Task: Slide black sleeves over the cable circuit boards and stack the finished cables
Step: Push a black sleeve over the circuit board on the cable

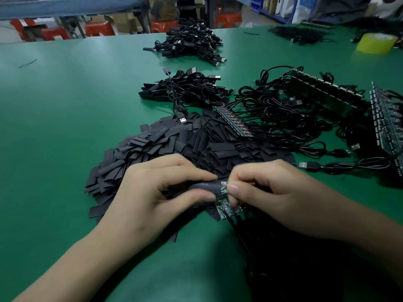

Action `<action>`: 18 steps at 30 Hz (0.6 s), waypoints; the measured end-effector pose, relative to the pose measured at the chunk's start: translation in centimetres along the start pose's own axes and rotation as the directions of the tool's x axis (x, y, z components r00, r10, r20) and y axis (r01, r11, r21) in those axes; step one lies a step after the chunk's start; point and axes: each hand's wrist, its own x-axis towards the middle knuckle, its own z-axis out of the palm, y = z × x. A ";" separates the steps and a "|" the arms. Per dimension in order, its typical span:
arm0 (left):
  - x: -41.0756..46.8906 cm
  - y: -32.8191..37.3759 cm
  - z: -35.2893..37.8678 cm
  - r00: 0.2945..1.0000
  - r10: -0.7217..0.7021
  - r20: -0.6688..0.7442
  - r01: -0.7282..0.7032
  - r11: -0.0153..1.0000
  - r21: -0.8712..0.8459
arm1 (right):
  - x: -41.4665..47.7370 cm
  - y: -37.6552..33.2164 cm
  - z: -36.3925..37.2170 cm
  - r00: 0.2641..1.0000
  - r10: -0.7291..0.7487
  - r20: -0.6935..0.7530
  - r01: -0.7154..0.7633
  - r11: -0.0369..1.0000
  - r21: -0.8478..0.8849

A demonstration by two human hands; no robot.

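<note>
Pinching a black sleeve (205,185) between thumb and forefinger, the left hand (152,192) holds the sleeve's open end against a small circuit board (224,185). The right hand (272,188) grasps that board in its fingertips at the cable end. The two hands meet just above the near edge of a heap of loose sleeves (174,144). Blur hides how far the board has entered.

The sleeve is pressed flat, so its mouth may close. A board corner or a raised part could then catch and buckle the tube. The red wires at the board look thin, and hard pushing from the cable side might bend or snap them. Several spare boards (225,209) hang just beneath the fingers, and their cables could snag or be dragged along.

The sleeves are flat, matt, oblong slips of soft tubing, heaped on a smooth green desk (65,127). The boards are green and stiff, studded with tiny parts. The cables are thin, glossy and black, ending in metal USB plugs. Farther away lie a near stack of sleeved cables (185,88) and a far stack (192,42). A strip of bare boards (234,123) rests to the right of the heap.
</note>
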 end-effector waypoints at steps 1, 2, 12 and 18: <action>0.0 0.0 0.0 1.000 -0.013 -0.022 0.013 1.000 -0.005 | 0.0 0.1 0.1 0.998 -0.026 -0.061 0.026 1.000 0.001; 0.1 0.1 0.0 0.999 -0.027 -0.045 0.027 1.000 -0.010 | 0.1 0.1 0.1 0.989 -0.056 -0.136 0.056 0.998 0.000; -0.2 0.5 0.6 0.979 -0.138 -0.149 0.113 0.979 -0.168 | 0.0 -0.1 0.4 0.851 -0.339 -0.402 0.223 0.925 -0.308; -0.3 0.6 0.8 0.978 -0.145 -0.149 0.121 0.980 -0.160 | 0.0 0.0 0.5 0.842 -0.365 -0.397 0.236 0.911 -0.337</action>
